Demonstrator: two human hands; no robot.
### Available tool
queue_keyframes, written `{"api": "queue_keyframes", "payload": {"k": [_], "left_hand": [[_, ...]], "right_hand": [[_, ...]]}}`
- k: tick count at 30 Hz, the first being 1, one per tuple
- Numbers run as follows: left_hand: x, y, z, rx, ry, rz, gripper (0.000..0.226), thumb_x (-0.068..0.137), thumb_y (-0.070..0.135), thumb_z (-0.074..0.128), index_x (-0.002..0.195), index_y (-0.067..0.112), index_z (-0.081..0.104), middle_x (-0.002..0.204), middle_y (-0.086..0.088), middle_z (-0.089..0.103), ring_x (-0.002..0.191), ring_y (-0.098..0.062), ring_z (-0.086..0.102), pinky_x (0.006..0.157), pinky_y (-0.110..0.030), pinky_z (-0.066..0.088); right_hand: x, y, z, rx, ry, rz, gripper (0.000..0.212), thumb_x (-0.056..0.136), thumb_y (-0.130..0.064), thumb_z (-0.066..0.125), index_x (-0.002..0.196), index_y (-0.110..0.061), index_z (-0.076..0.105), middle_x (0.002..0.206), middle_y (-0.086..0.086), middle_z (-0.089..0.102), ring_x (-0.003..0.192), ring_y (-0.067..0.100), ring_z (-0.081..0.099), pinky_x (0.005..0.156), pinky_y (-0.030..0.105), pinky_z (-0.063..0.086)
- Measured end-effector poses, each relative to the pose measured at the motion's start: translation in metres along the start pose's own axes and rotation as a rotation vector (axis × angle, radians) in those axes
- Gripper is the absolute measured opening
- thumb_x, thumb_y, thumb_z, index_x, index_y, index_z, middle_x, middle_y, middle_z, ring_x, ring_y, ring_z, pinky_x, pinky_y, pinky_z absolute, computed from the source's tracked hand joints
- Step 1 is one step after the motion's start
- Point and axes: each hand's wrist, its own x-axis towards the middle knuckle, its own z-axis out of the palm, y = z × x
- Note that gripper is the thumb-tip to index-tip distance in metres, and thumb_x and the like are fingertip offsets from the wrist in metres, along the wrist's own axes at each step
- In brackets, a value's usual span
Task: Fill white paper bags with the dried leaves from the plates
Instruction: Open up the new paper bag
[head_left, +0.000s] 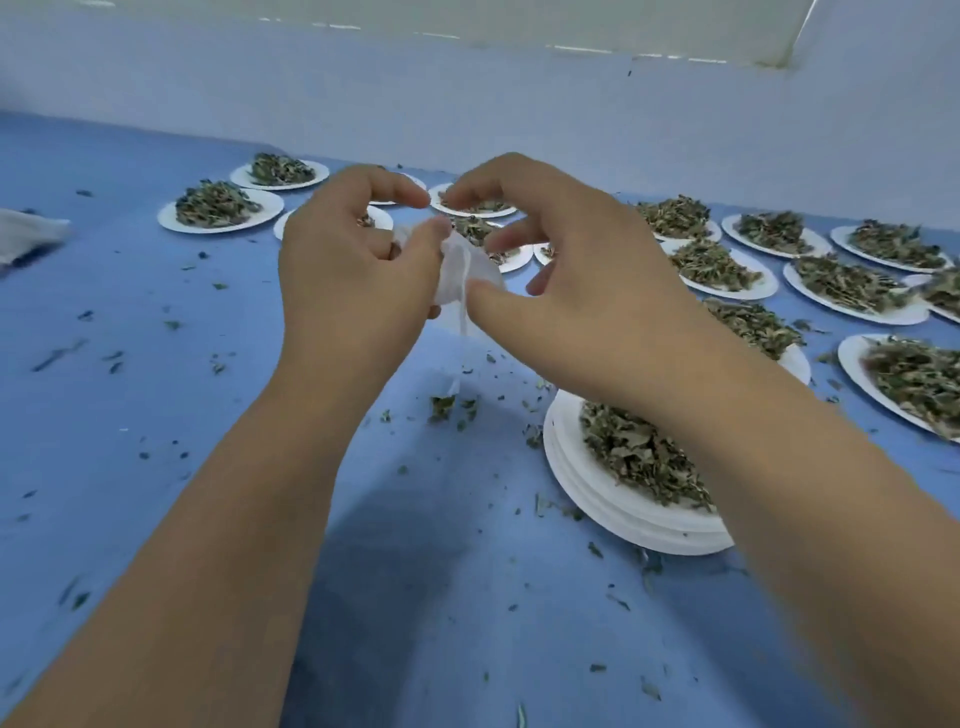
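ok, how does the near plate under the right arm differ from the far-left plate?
Near plate tops a stack of plates; far-left plate looks single. Near plate is partly hidden by the right forearm; far-left plate is in full view. Both are white, hold dried leaves and sit on the blue table.

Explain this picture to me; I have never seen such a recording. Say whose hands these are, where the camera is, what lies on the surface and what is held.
No machine here: a person works bare-handed, and a camera worn on the head looks down at both hands. The left hand pinches a small white paper bag; the thumb of the right hand touches it, grip unclear. On the blue surface lie white plates heaped with dried leaves, with loose crumbs scattered around.
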Motion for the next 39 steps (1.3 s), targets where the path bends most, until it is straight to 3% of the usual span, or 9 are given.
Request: {"api": "queue_keyframes", "payload": {"k": [3, 8, 12, 17, 22, 26, 30, 35, 39], "left_hand": [[0.000, 0.000, -0.003, 0.066, -0.014, 0.038, 0.008, 0.087, 0.028, 0.071, 0.093, 0.029, 0.066, 0.055, -0.013, 0.062, 0.053, -0.021, 0.066, 0.064, -0.044, 0.059], [-0.003, 0.004, 0.000, 0.082, -0.027, 0.066, 0.008, 0.091, 0.029, 0.067, 0.084, 0.032, 0.065, 0.041, 0.005, 0.053, 0.042, -0.012, 0.059, 0.052, -0.018, 0.045], [-0.005, 0.004, 0.000, 0.078, -0.039, 0.071, 0.005, 0.092, 0.031, 0.068, 0.089, 0.027, 0.066, 0.046, 0.003, 0.058, 0.043, -0.011, 0.061, 0.055, -0.026, 0.051], [-0.004, 0.004, 0.001, 0.076, -0.039, 0.029, 0.009, 0.090, 0.036, 0.071, 0.086, 0.029, 0.066, 0.043, 0.008, 0.057, 0.042, -0.008, 0.061, 0.058, -0.028, 0.051], [-0.007, 0.006, 0.003, 0.049, -0.139, 0.052, 0.016, 0.088, 0.042, 0.073, 0.082, 0.028, 0.067, 0.044, 0.000, 0.056, 0.040, -0.011, 0.058, 0.050, -0.022, 0.047], [-0.004, 0.008, -0.004, 0.053, -0.106, 0.137, 0.014, 0.089, 0.034, 0.055, 0.097, 0.031, 0.066, 0.079, 0.004, 0.063, 0.073, -0.008, 0.056, 0.067, -0.026, 0.042], [-0.003, 0.001, -0.019, 0.137, -0.543, 0.161, 0.091, 0.070, 0.027, 0.055, 0.152, 0.049, 0.022, 0.157, 0.026, 0.026, 0.145, 0.006, 0.021, 0.106, -0.025, 0.028], [-0.006, -0.009, -0.013, 0.194, -0.784, 0.069, 0.123, 0.071, 0.005, 0.068, 0.146, 0.066, -0.009, 0.163, 0.026, 0.012, 0.111, 0.037, 0.029, 0.083, -0.008, 0.038], [0.001, -0.009, -0.021, -0.050, -0.836, -0.027, 0.133, 0.067, 0.022, 0.087, 0.148, 0.062, -0.011, 0.164, 0.025, 0.007, 0.140, 0.023, 0.010, 0.107, -0.017, 0.026]], "right_hand": [[-0.001, 0.008, -0.001, -0.111, -0.093, -0.056, 0.032, 0.085, -0.020, 0.064, 0.114, -0.034, 0.066, 0.119, -0.019, 0.064, 0.108, 0.002, 0.056, 0.080, 0.008, 0.040], [-0.006, 0.019, 0.002, -0.225, -0.130, -0.049, 0.018, 0.089, -0.032, 0.065, 0.106, -0.031, 0.073, 0.123, -0.014, 0.066, 0.111, 0.007, 0.057, 0.091, 0.027, 0.044], [-0.003, 0.022, 0.001, -0.197, -0.035, -0.105, 0.017, 0.091, -0.022, 0.067, 0.105, -0.028, 0.074, 0.122, -0.015, 0.068, 0.112, 0.006, 0.060, 0.091, 0.024, 0.047], [-0.002, 0.023, 0.006, -0.225, -0.234, -0.076, 0.033, 0.094, -0.021, 0.064, 0.117, -0.043, 0.073, 0.154, -0.016, 0.047, 0.129, 0.008, 0.050, 0.097, 0.021, 0.037], [-0.004, 0.022, 0.011, -0.374, -0.310, -0.022, 0.036, 0.092, -0.032, 0.062, 0.128, -0.031, 0.066, 0.144, -0.011, 0.058, 0.104, 0.011, 0.058, 0.081, 0.027, 0.045], [0.000, 0.019, 0.007, -0.261, -0.237, 0.100, 0.024, 0.090, -0.030, 0.065, 0.111, -0.020, 0.073, 0.109, -0.007, 0.073, 0.100, 0.009, 0.067, 0.090, 0.032, 0.053], [0.002, 0.015, -0.003, -0.112, -0.220, 0.171, 0.014, 0.086, -0.018, 0.064, 0.093, -0.020, 0.076, 0.091, -0.013, 0.073, 0.083, -0.002, 0.068, 0.084, 0.029, 0.056], [-0.001, 0.005, -0.008, -0.118, -0.360, 0.130, 0.048, 0.077, 0.002, 0.048, 0.101, -0.031, 0.073, 0.101, -0.019, 0.070, 0.096, 0.001, 0.067, 0.085, 0.031, 0.057], [-0.004, 0.006, -0.011, -0.216, -0.386, 0.085, 0.045, 0.072, 0.000, 0.040, 0.095, -0.030, 0.064, 0.103, 0.005, 0.073, 0.105, 0.024, 0.067, 0.082, 0.043, 0.057]]}}
